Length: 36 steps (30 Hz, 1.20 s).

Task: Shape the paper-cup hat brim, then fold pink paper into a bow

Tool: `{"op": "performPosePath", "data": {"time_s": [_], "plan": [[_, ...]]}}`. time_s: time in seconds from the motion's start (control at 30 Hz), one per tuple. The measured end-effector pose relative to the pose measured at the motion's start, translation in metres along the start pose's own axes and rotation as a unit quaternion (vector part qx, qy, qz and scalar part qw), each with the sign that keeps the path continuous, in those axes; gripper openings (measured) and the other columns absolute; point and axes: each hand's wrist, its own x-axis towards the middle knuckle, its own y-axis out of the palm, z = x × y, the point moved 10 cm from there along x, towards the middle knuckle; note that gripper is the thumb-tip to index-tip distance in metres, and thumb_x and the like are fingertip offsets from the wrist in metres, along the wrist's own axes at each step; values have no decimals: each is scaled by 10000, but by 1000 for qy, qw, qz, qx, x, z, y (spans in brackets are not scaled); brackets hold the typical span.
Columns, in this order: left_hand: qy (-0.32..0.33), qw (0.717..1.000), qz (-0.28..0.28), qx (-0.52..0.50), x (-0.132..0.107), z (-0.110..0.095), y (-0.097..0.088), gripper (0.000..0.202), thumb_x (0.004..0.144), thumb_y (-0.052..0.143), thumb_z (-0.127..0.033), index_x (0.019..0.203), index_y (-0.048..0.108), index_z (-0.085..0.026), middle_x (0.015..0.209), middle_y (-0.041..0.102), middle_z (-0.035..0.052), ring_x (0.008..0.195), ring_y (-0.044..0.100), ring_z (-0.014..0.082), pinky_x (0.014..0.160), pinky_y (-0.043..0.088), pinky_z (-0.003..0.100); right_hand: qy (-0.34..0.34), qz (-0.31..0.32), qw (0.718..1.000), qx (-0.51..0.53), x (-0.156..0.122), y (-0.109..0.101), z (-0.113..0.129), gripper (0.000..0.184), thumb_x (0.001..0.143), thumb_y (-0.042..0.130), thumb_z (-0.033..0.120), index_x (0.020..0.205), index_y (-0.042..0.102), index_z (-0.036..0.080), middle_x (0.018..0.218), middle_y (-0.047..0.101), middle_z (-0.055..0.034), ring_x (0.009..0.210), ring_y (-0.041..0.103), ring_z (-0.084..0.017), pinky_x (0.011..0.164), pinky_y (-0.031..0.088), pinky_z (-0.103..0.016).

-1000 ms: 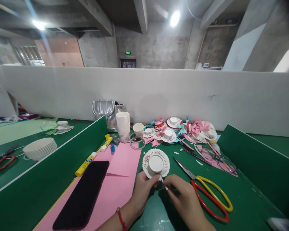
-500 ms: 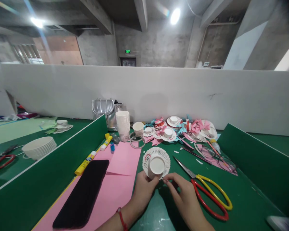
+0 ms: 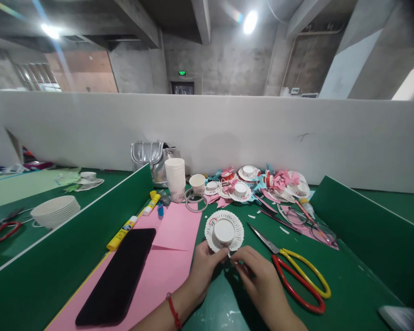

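A white paper cup (image 3: 224,230), its wall cut into strips and spread into a round frilled brim like a small hat, is tilted with its flat base facing me. My left hand (image 3: 207,265) is closed on the near edge of its brim, thumb in front. Beside it, the fingertips of my right hand (image 3: 251,269) pinch a narrow white strip (image 3: 229,254) at the brim's lower edge. Large scissors (image 3: 290,262) with one yellow and one red handle lie half spread to the right of my right hand.
A black phone (image 3: 119,276) rests on pink paper (image 3: 175,227) at left, near glue sticks (image 3: 122,233). Stacked paper cups (image 3: 175,179) and tape rings (image 3: 196,202) stand behind. Finished-looking cup hats (image 3: 240,191) and eyeglasses (image 3: 322,232) lie farther back. Green dividers (image 3: 89,230) flank the desk.
The cup has tipped a little, so its base faces me more squarely. My right fingertips have shifted slightly left and down along the brim's edge.
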Motion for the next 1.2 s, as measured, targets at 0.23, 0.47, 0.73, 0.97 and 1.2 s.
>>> {"op": "performPosePath", "data": {"time_s": [0.23, 0.47, 0.73, 0.97, 1.2], "plan": [[21, 999, 10, -33, 1, -5, 4, 269, 547, 659, -101, 810, 602, -98, 827, 648, 61, 781, 566, 175, 712, 425, 252, -18, -18, 997, -67, -1, 1, 6, 229, 810, 374, 154, 793, 600, 187, 734, 518, -51, 613, 530, -142, 573, 430, -230], [50, 998, 15, -26, -4, -18, 10, 403, 540, 657, -67, 905, 500, -131, 926, 632, 72, 875, 568, 192, 769, 426, 270, 78, -105, 991, 23, -1, -12, -12, 127, 756, 486, 178, 704, 601, 186, 743, 430, -35, 681, 491, -164, 599, 443, -263], [88, 994, -13, 70, -3, -18, 4, 348, 559, 663, -120, 780, 399, -171, 772, 562, -12, 748, 554, 149, 645, 423, 228, 192, -154, 951, 188, -9, -9, -48, 93, 674, 571, 239, 655, 640, 179, 914, 491, -89, 815, 532, -209, 598, 484, -277], [42, 999, 6, 34, -3, -10, 7, 406, 552, 670, -135, 791, 345, -185, 661, 571, -38, 603, 552, 114, 543, 399, 195, 214, -90, 921, 312, -2, 3, -46, 170, 658, 599, 302, 642, 610, 134, 635, 610, -45, 647, 568, -187, 636, 459, -281], [32, 998, 59, -2, -4, -7, 18, 491, 565, 681, -122, 891, 318, -184, 774, 646, 38, 704, 601, 148, 641, 429, 232, 236, -118, 909, 322, -2, -5, -51, 163, 615, 636, 295, 595, 603, 136, 619, 628, -46, 621, 575, -183, 613, 457, -264]]}}
